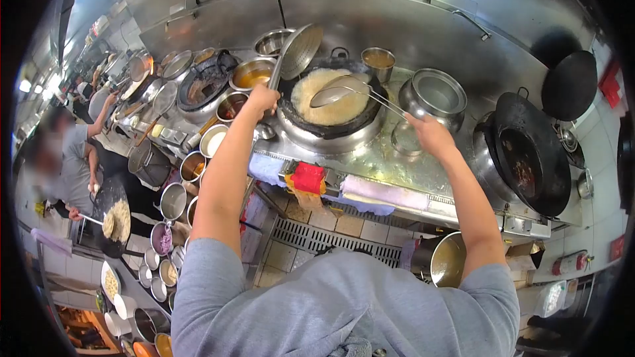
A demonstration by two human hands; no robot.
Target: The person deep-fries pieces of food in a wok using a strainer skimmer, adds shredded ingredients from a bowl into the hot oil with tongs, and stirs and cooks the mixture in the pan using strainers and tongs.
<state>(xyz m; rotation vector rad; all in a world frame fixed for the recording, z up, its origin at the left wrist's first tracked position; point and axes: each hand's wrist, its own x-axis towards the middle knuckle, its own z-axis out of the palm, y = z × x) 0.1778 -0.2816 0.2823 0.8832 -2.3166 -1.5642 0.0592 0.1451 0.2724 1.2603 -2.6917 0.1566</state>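
Observation:
My left hand (264, 98) is closed round the handle of a large perforated skimmer (304, 48), which is raised and tilted beside the wok. In my right hand (430, 135) is the long thin handle of a metal ladle (350, 84). Its oval head is over the wok (288, 114); I cannot tell how deep it dips. Pale, foamy liquid (317, 111) fills much of the wok, which sits on a round steel burner. Just left of the wok stands a pot of amber liquid (253, 78).
A large black wok (529, 155) leans on the right burner. A lidded-looking steel pot (440, 92) stands behind my right hand. Cloths (383, 192) line the counter's front edge. At left, a co-worker (76, 158) handles a wok of food, near several metal containers (173, 201).

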